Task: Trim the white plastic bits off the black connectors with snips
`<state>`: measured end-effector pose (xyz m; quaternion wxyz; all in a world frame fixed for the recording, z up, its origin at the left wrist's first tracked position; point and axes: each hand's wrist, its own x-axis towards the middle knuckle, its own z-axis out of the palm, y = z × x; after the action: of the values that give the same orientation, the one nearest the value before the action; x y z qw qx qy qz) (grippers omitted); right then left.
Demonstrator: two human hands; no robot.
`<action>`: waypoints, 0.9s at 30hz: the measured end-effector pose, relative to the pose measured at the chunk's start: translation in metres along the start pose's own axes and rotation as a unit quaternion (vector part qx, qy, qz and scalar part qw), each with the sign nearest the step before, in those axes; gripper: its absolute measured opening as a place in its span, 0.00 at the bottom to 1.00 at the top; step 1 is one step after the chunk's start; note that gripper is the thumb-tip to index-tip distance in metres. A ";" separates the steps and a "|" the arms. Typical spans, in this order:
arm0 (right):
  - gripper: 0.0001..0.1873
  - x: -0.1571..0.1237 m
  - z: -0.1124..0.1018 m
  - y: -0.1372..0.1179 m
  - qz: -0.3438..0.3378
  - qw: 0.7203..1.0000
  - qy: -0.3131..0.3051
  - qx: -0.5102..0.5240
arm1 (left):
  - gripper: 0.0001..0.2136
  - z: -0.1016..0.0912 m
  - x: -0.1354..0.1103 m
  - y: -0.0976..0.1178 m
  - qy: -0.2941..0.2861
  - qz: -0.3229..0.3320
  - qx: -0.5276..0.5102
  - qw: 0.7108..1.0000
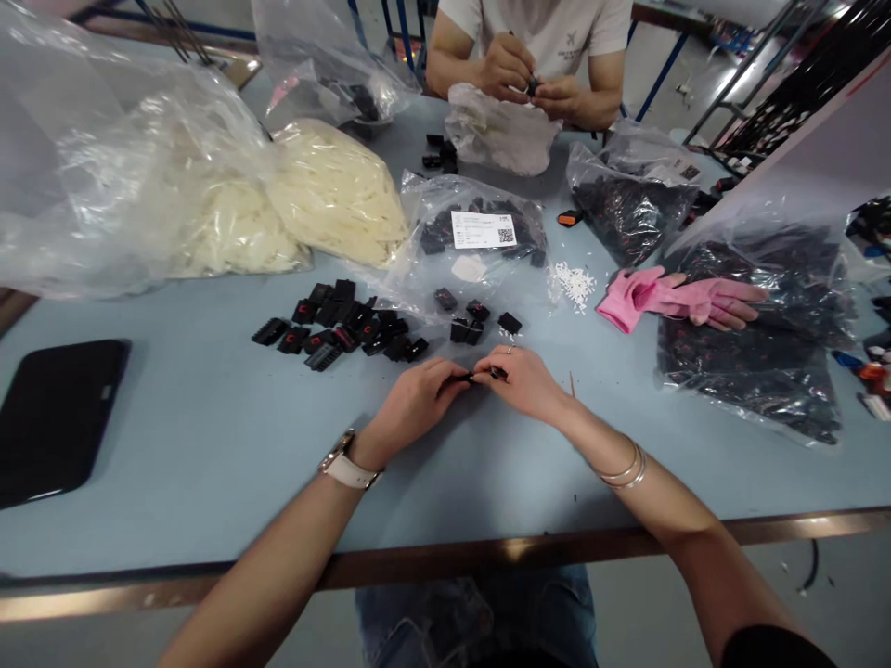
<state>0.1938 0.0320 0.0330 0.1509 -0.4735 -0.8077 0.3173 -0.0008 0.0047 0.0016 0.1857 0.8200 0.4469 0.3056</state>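
My left hand is closed, its thumb and fingers pinching a small black plastic part. Facing it, my right hand is closed too, with a small dark piece showing between its fingers; its exact kind is too small to tell. The fingertips of both hands meet at the black part, just above the table. Beyond them lie a few loose black connector housings and a single black housing beside some white bits. A larger pile of black connector housings, some with red inside, spreads to the left.
A labelled clear bag of black parts lies ahead, with small white pieces beside it. Pink gloves rest on a bag of dark parts. Cream-filled bags and a black tray are left. A co-worker sits opposite.
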 end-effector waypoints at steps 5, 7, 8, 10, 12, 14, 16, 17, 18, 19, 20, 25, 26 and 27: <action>0.10 -0.002 -0.006 0.000 -0.036 0.999 0.012 -0.008 | 0.07 -0.001 0.000 0.001 0.001 -0.015 -0.021 1.000; 0.10 -0.004 -0.006 -0.001 -0.051 0.998 0.008 -0.028 | 0.07 -0.002 0.000 0.002 -0.003 -0.024 -0.020 1.000; 0.10 -0.005 -0.006 -0.002 -0.059 0.997 0.002 -0.042 | 0.07 -0.002 0.001 0.002 -0.004 -0.026 -0.019 0.999; 0.11 -0.006 -0.005 -0.002 -0.076 0.994 -0.008 -0.079 | 0.07 -0.002 0.001 0.002 -0.005 -0.027 -0.018 0.999; 0.12 -0.007 -0.003 -0.003 -0.086 0.988 -0.013 -0.124 | 0.06 -0.002 0.001 0.001 -0.005 -0.029 -0.017 0.999; 0.13 -0.008 -0.002 -0.004 -0.087 0.982 -0.017 -0.169 | 0.06 -0.001 0.000 0.001 -0.009 -0.036 -0.015 0.999; 0.14 -0.009 -0.001 -0.007 -0.080 0.975 -0.026 -0.204 | 0.06 -0.001 0.000 0.001 -0.013 -0.042 -0.013 0.999; 0.15 -0.010 -0.001 -0.009 -0.076 0.973 -0.031 -0.217 | 0.05 -0.001 0.000 0.000 -0.016 -0.042 -0.012 0.999; 0.15 -0.010 -0.001 -0.011 -0.072 0.971 -0.038 -0.225 | 0.05 -0.001 0.000 0.000 -0.016 -0.041 -0.011 0.999; 0.15 -0.011 -0.001 -0.013 -0.068 0.970 -0.044 -0.230 | 0.05 0.000 0.000 0.001 -0.016 -0.039 -0.010 0.999; 0.15 -0.011 -0.001 -0.015 -0.064 0.970 -0.049 -0.230 | 0.05 0.000 0.000 0.001 -0.015 -0.035 -0.009 0.999; 0.12 -0.007 -0.002 -0.011 -0.059 0.985 -0.041 -0.156 | 0.04 0.001 -0.001 -0.001 -0.003 -0.025 -0.008 1.000; 0.11 -0.006 -0.003 -0.009 -0.067 0.990 -0.029 -0.121 | 0.04 0.001 -0.001 -0.001 -0.001 -0.026 -0.008 1.000; 0.11 -0.005 -0.005 -0.007 -0.075 0.994 -0.007 -0.079 | 0.04 0.002 -0.001 -0.002 0.001 -0.026 -0.009 1.000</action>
<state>0.1939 0.0268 0.0416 0.1314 -0.4197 -0.8644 0.2437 -0.0014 0.0047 -0.0010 0.2002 0.8059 0.4660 0.3054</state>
